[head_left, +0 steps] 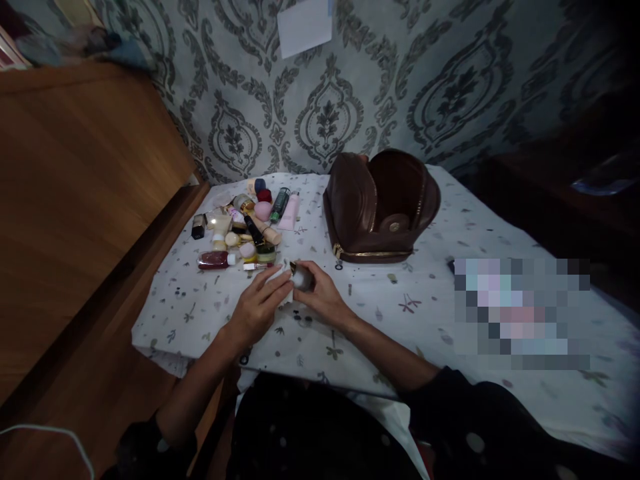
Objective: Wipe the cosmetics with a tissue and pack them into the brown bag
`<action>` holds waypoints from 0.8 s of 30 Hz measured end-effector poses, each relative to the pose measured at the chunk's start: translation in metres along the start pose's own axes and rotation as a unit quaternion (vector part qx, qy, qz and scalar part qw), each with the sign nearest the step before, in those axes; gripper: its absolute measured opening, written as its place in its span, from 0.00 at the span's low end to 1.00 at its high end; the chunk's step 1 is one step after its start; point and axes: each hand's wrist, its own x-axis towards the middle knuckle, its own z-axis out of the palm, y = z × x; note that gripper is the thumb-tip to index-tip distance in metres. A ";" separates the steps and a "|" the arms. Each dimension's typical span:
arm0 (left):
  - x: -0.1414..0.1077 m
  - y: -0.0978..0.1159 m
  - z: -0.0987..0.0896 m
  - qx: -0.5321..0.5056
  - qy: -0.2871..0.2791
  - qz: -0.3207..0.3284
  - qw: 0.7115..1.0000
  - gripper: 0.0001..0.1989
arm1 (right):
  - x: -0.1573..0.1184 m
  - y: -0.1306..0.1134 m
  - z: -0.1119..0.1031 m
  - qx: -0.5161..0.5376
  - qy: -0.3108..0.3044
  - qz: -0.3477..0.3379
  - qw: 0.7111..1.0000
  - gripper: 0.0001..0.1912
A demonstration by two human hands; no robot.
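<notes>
Near the table's front, my right hand (320, 293) wraps round a small whitish container (301, 277) with a dark and gold part at its end. My left hand (260, 303) presses a white wipe or tissue (286, 293) against that container, its fingers together. Just beyond my left hand lies a group of cosmetics, among them a dark red bottle (214, 260), a pink tube (289, 212), a dark green tube (280, 205) and a black tube (253, 230). A brown bag (353, 200) stands behind my right hand with its top unzipped and gaping.
A patterned white cloth (370, 300) covers the table. Something blurred out by pixels (520, 313) lies at the right. Wooden furniture (85, 160) rises on the left, and a patterned wall (325, 113) stands behind the table.
</notes>
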 end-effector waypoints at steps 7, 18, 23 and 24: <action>0.032 -0.017 -0.012 -0.054 -0.091 -0.101 0.989 0.22 | -0.005 -0.006 0.001 -0.062 -0.054 -0.053 0.995 0.31; 0.016 -0.028 0.003 -0.245 -0.013 -0.383 0.890 0.13 | -0.004 -0.004 0.002 -0.084 0.025 -0.079 0.993 0.31; 0.010 -0.017 0.007 -0.332 -0.007 -0.439 0.835 0.12 | -0.005 -0.004 0.003 -0.168 0.076 -0.114 0.976 0.29; 0.009 -0.015 0.007 -0.343 -0.009 -0.447 0.826 0.12 | -0.005 -0.005 0.003 -0.180 0.083 -0.122 0.973 0.29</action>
